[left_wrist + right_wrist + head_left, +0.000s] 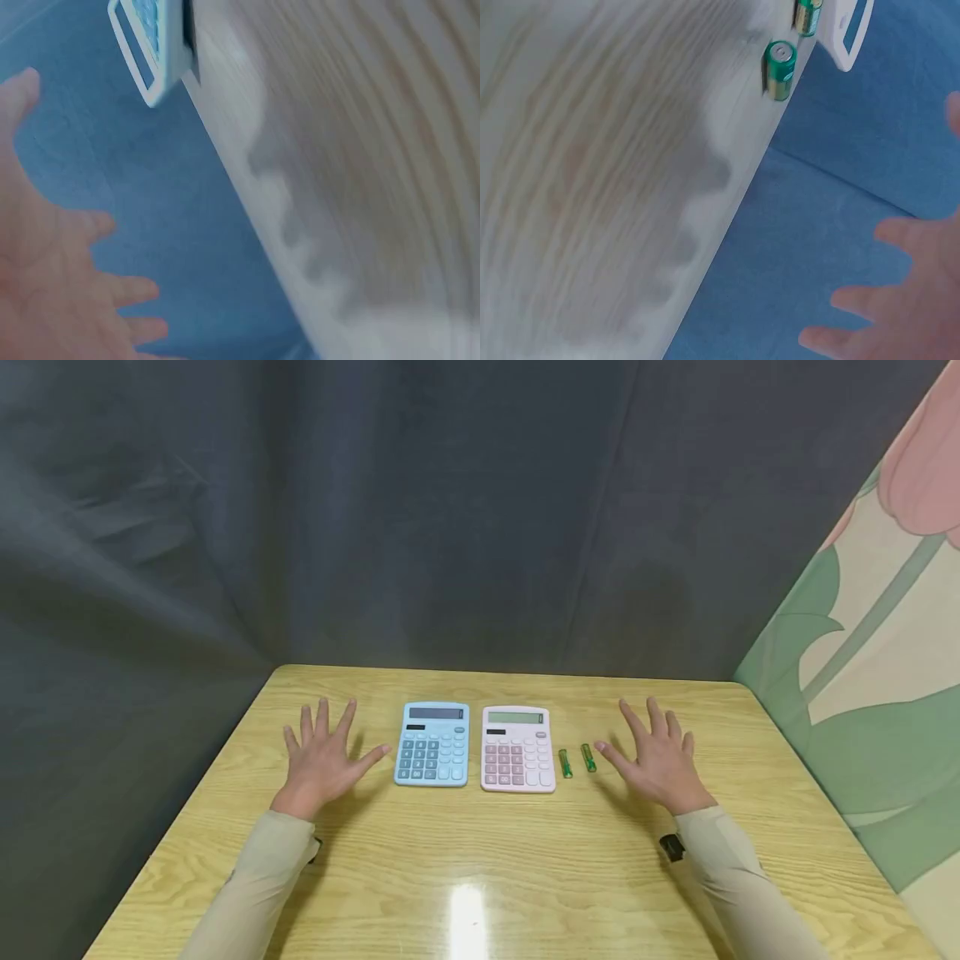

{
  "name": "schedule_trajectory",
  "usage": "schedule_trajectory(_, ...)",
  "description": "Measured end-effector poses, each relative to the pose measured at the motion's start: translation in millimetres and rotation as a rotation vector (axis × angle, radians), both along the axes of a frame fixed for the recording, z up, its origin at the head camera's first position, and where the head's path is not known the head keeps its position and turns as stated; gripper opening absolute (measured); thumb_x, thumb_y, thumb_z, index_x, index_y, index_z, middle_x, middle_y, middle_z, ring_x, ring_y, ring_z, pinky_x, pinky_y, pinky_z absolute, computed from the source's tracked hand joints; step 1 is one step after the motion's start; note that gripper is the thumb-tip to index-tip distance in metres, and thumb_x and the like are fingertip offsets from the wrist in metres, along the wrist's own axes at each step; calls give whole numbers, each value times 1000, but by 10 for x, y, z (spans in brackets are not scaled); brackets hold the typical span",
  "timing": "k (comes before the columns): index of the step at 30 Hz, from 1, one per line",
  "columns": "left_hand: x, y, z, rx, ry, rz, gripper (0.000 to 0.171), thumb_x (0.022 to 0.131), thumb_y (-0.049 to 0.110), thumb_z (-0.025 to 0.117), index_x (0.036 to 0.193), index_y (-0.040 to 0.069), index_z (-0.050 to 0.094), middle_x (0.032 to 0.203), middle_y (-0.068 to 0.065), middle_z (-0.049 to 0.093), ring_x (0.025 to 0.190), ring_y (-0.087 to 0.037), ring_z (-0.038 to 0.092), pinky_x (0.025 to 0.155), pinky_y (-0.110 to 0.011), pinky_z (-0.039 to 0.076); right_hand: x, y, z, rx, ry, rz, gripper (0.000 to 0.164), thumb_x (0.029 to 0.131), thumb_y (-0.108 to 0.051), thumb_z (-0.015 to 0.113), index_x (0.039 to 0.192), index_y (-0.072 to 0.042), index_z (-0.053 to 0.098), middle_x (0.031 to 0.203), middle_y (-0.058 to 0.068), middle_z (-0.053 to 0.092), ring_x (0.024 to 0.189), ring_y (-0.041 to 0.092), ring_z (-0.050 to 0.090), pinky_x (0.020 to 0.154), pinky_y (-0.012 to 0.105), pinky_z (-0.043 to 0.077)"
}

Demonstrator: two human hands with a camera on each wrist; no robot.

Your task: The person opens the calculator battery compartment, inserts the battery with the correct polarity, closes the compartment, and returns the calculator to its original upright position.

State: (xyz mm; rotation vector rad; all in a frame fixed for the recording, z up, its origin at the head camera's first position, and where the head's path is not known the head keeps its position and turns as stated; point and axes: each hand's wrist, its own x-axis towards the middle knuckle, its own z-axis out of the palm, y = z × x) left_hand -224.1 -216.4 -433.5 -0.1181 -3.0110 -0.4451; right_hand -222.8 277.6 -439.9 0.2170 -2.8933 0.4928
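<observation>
Two calculators lie side by side on the wooden table [465, 843], a blue one [432, 745] on the left and a pink one [517, 750] on the right, each display showing 0. Just right of the pink calculator are two green batteries, one nearer to it [565, 764] and another [588, 757] farther right. My left hand [321, 767], fingers spread, is held left of the blue calculator and holds nothing. Spread likewise, my right hand [656, 758] is to the right of the batteries, its thumb closest to them. In the right wrist view a battery [780, 71] shows its flat end.
A dark curtain [465, 518] hangs behind the table and along its left side. On the right stands a wall panel with a tulip pattern [885, 710]. Light glares off the table's near middle. Both wrists wear dark straps under beige sleeves [255, 885].
</observation>
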Motion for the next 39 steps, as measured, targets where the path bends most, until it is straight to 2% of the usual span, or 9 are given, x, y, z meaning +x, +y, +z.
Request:
schedule_trajectory(6,-52,107,-157,155,-35,-103,76,102,44,53,151,-10,31,152,-39,25,143,-56,18,113,-68,25,58,-56,-54,-29,104,48,79,94,-51,63,151,-1,40,154,38,24,130,65,32,95,81,30)
schedule_trajectory(10,-194,190,-263,312,-64,-135,63,104,33,54,146,-12,39,141,-35,43,129,-50,44,106,-60,42,83,-186,-99,-31,104,64,77,94,-49,64,148,1,43,152,38,28,126,63,37,88,80,36)
schedule_trajectory(14,-383,255,-286,544,-138,-111,54,105,27,52,146,-7,42,137,-28,50,111,-39,62,87,-46,56,64,-408,-116,-45,142,81,72,92,-45,67,144,1,49,148,36,35,120,59,45,81,74,42)
schedule_trajectory(19,-555,397,-319,718,-199,-44,50,107,24,48,148,-4,41,136,-24,51,94,-29,67,70,-30,55,95,-683,-116,-75,195,120,62,88,-38,72,134,1,60,133,31,52,108,50,56,79,65,46)
schedule_trajectory(24,-629,532,-370,701,-220,-33,52,108,23,45,151,-5,36,141,-27,49,111,-35,63,88,-39,55,155,-894,-136,-77,189,163,47,85,-34,76,115,1,71,115,22,63,99,39,63,75,57,50)
schedule_trajectory(29,-662,574,-366,699,-218,-22,53,108,23,46,152,-4,34,140,-27,50,131,-40,50,107,-51,44,195,-1068,-173,-98,173,215,38,81,-32,80,101,0,75,104,16,68,91,32,65,75,51,53)
schedule_trajectory(33,-674,576,-362,727,-228,3,50,107,21,47,148,-7,40,129,-25,56,111,-32,57,89,-41,50,207,-1179,-196,-109,153,259,26,80,-27,80,89,-3,76,91,10,70,81,24,65,71,40,55)
schedule_trajectory(36,-674,571,-374,738,-226,20,45,107,20,48,142,-8,48,118,-22,59,92,-25,55,74,-32,46,206,-1253,-199,-113,131,282,17,80,-23,78,83,-6,75,83,5,70,72,17,63,65,31,53)
schedule_trajectory(39,-671,564,-388,743,-213,34,41,107,19,48,136,-9,53,113,-21,61,89,-23,54,72,-29,45,209,-1320,-190,-123,121,303,13,80,-21,77,82,-8,75,78,1,70,67,11,61,63,27,52)
